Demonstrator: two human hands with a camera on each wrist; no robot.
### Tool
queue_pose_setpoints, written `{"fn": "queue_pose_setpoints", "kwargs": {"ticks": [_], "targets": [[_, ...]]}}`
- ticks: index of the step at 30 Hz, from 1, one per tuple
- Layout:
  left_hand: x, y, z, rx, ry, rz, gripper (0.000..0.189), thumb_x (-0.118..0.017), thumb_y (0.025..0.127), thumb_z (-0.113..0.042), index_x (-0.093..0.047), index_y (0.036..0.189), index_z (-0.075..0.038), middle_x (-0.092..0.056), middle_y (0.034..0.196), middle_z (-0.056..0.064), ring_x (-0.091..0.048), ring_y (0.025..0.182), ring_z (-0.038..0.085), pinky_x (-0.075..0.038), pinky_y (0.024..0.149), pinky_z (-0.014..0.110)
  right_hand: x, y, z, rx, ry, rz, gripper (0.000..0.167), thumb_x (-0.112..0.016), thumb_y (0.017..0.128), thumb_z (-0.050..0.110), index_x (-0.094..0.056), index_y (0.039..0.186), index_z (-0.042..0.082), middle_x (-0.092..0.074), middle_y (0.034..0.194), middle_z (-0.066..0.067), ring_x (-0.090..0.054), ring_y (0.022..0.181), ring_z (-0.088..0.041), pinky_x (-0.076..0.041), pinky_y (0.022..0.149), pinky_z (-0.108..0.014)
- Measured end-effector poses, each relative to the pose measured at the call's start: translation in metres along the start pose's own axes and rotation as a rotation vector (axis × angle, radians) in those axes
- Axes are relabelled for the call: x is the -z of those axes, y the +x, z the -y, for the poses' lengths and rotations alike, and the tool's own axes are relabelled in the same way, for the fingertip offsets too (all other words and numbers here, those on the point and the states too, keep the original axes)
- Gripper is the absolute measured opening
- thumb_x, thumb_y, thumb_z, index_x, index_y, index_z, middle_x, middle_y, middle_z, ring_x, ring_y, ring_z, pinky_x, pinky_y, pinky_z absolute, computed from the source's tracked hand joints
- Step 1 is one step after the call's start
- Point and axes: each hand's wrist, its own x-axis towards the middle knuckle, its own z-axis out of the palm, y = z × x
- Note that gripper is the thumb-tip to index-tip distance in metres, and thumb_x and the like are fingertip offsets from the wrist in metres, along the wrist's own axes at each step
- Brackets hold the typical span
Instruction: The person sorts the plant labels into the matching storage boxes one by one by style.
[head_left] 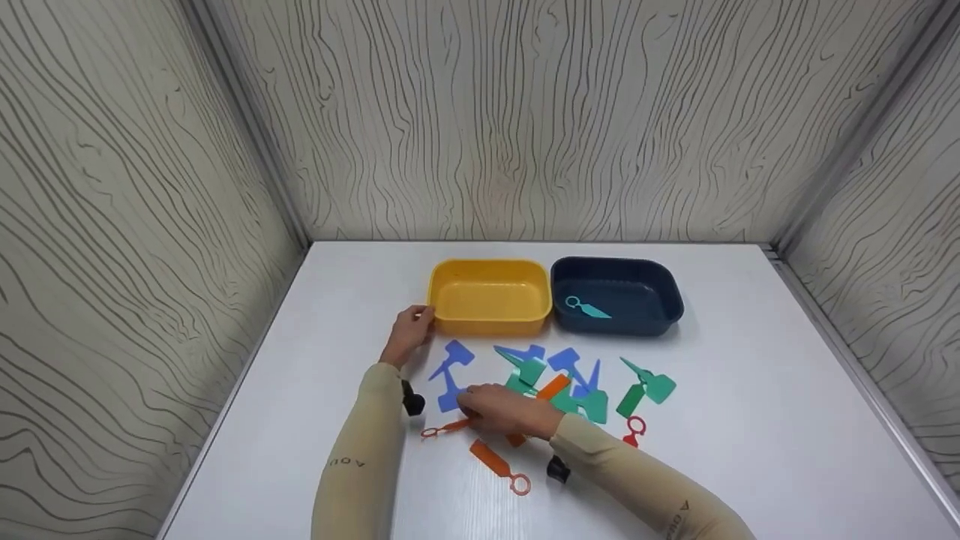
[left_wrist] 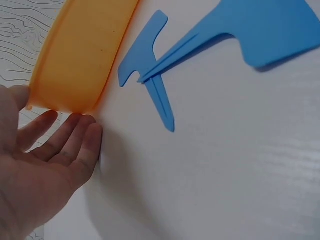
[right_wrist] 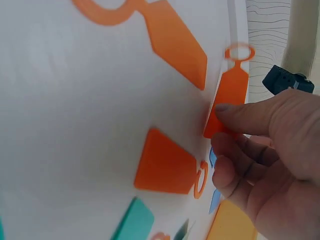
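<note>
At right in the right-wrist view: orange ring-ended tag (right_wrist: 233, 87) pinched by its wide end between thumb and fingers (right_wrist: 226, 175) of the right hand (right_wrist: 280, 155), ring pointing up. Head view hides this pinch; only the ring end shows, lower centre. Left hand (left_wrist: 50, 165), lower left of left-wrist view: fingers apart, loosely bent, tips touching yellow bin (left_wrist: 82, 55). Two blue plant labels (left_wrist: 141, 50) overlap, upper centre.
</note>
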Motion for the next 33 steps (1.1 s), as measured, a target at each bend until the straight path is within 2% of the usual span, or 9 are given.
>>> {"fn": "queue_pose_setpoints", "kwargs": {"ticks": [6,11,17,26,33], "targets": [[0.0,-0.001,0.0,-0.003,0.017,-0.002,0.045,-0.049,0.101,-0.041,-0.057,0.13,-0.007,-0.064,0.115,0.011,-0.062,0.101,0.022,-0.052,0.088,0.034,0.007,-0.006,-0.009,-0.003,-0.02,-0.015,0.013,-0.064,0.095,0.019,-0.063,0.107,0.024,-0.057,0.09,0.008,-0.053,0.082,-0.009,-0.048,0.077,-0.023],[0.001,-0.001,0.0,-0.004,0.044,-0.013,0.047,-0.049,0.101,-0.042,-0.056,0.131,-0.007,-0.064,0.115,0.011,-0.062,0.1,0.021,-0.051,0.086,0.033,0.018,-0.011,-0.02,0.002,-0.026,-0.043,0.012,-0.062,0.096,0.017,-0.064,0.108,0.019,-0.057,0.089,0.006,-0.052,0.079,-0.01,-0.047,0.075,-0.022],[0.0,-0.001,0.0,0.003,0.002,-0.008,0.045,-0.05,0.101,-0.041,-0.056,0.13,-0.006,-0.064,0.115,0.011,-0.062,0.1,0.022,-0.052,0.086,0.033,0.035,-0.017,-0.033,-0.032,0.053,-0.067,0.008,-0.059,0.097,0.014,-0.063,0.104,0.015,-0.057,0.085,0.005,-0.053,0.074,-0.011,-0.047,0.068,-0.023],[0.0,-0.003,-0.001,0.029,0.009,-0.008,0.048,-0.049,0.101,-0.043,-0.055,0.132,-0.007,-0.063,0.116,0.01,-0.061,0.102,0.022,-0.051,0.088,0.034,0.056,-0.026,-0.053,0.02,0.065,-0.153,0.007,-0.059,0.097,0.014,-0.064,0.102,0.012,-0.061,0.089,0.004,-0.053,0.079,-0.013,-0.048,0.075,-0.027],[0.003,-0.003,-0.002,0.022,0.038,0.003,0.05,-0.049,0.101,-0.046,-0.055,0.132,-0.008,-0.063,0.115,0.01,-0.06,0.102,0.022,-0.05,0.089,0.033,0.075,-0.033,-0.074,0.002,0.091,-0.246,0.008,-0.061,0.097,0.011,-0.062,0.104,0.014,-0.062,0.09,0.004,-0.055,0.081,-0.013,-0.051,0.08,-0.028]]}}
